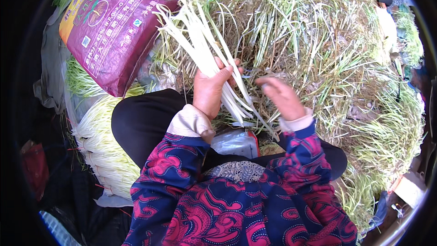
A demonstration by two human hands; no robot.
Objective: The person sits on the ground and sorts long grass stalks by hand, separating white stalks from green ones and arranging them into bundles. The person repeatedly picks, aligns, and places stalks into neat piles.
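A loose bunch of pale chives (196, 29), long white-green stalks, is gripped in my left hand (210, 89), thumb across the front. The stalks fan out past the fingers at the top, and their lower ends hang toward my lap. One stalk slants away from the rest on the right, its tip hanging lowest. My right hand (283, 98), slightly blurred, is held just right of the bunch with fingers stretched toward it. I see nothing held there, and a small gap parts it from the stalks.
A large heap of green and dried stalks (309, 41) spreads ahead and right. Left of my knee lie tied bundles of pale chives (107, 136). A purple and yellow sack (114, 27) rests behind them. Clear plastic (234, 143) lies between my legs.
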